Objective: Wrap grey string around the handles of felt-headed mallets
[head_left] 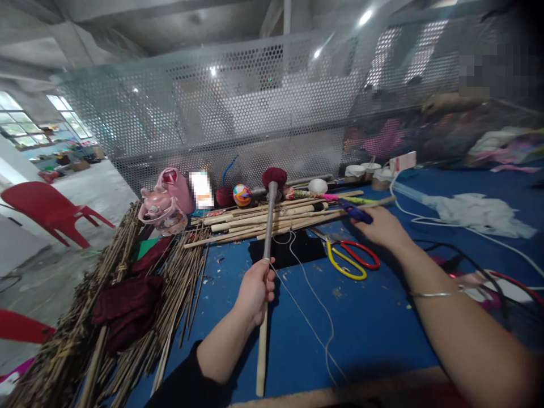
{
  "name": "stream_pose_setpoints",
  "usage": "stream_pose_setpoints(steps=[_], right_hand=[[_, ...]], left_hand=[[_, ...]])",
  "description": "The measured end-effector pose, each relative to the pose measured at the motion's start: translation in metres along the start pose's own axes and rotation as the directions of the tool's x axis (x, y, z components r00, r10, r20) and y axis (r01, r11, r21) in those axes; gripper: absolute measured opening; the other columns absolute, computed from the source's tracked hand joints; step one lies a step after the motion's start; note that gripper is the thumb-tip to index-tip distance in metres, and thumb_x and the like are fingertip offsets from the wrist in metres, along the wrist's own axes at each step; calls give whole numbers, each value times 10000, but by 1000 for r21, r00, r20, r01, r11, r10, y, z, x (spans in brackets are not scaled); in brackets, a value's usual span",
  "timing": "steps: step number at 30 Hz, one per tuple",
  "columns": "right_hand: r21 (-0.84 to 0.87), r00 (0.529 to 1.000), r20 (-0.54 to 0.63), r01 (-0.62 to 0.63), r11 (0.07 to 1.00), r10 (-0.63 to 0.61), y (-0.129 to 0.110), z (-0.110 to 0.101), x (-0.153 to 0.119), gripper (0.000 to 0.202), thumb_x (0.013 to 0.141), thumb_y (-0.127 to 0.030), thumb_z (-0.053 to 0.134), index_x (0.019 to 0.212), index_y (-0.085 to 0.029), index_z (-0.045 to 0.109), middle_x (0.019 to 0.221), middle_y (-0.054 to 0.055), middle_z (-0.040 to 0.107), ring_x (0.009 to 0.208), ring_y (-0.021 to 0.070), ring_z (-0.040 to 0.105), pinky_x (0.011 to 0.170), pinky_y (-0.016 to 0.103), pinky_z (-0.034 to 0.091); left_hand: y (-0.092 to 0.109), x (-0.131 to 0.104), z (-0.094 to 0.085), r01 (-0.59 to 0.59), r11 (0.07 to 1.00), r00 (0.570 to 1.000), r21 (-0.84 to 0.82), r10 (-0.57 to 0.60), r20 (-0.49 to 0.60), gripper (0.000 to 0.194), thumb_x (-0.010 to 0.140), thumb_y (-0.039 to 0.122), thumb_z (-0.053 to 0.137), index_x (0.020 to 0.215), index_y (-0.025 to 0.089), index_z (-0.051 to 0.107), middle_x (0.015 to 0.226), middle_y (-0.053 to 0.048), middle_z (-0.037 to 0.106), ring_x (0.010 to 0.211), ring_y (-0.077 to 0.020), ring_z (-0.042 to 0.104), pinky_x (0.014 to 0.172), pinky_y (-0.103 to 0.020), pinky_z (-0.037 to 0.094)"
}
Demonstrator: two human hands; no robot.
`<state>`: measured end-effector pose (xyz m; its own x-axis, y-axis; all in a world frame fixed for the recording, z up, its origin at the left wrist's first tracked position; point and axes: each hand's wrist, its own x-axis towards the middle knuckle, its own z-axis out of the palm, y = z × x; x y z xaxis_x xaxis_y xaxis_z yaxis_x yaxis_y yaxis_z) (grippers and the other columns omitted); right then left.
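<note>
Maroon-headed mallet (271, 215) is stretching from the near edge of the blue table (374, 328) toward its far edge; left hand (254, 292) is gripping the shaft (268, 243), right hand (381, 228) is clutching a dark-blue tool (356, 213). Holding steady and minding the loose thread (327, 344) should be preventing snags.

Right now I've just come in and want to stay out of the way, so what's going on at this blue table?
A person's left hand grips a mallet-like wooden stick with a dark red rounded head and a grey upper shaft. The right hand holds a dark blue tool, too blurred to name for sure. Pale thread trails loosely across the blue table, and scissors with red and yellow handles lie near the right hand.
</note>
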<state>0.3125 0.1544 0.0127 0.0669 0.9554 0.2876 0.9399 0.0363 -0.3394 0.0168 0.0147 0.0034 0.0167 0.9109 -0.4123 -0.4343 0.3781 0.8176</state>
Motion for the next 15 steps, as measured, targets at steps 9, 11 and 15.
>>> stream_pose_setpoints(steps=[9, 11, 15], right_hand=[[280, 996, 86, -12, 960, -13, -9, -11, -9, 418, 773, -418, 471, 1027, -105, 583, 861, 124, 632, 743, 219, 556, 661, 302, 416], [437, 984, 91, 98, 894, -152, -17, -17, -16, 411, 770, -405, 487, 1046, -113, 575, 949, 109, 632, 837, 215, 560, 748, 298, 423], [575, 916, 170, 207, 792, -363, -35, -27, -39, 390, 760, -394, 519, 1032, -123, 588, 1027, 93, 627, 953, 230, 556, 859, 314, 413]], left_hand=[[0, -2, 1, -7, 1000, 1000, 18, 7, -10, 366, 732, 421, 507, 987, 159, 526, 559, 69, 351, 373, -9, 202, 344, -146, 105], [0, -2, 2, -10, 1000, 1000, 26, 10, -10, 371, 733, 425, 510, 991, 159, 525, 564, 69, 354, 374, -9, 208, 343, -145, 111], [-2, -1, 3, -16, 999, 1000, 42, 15, 15, 395, 711, 441, 545, 990, 163, 524, 563, 72, 353, 377, -9, 217, 345, -142, 113]])
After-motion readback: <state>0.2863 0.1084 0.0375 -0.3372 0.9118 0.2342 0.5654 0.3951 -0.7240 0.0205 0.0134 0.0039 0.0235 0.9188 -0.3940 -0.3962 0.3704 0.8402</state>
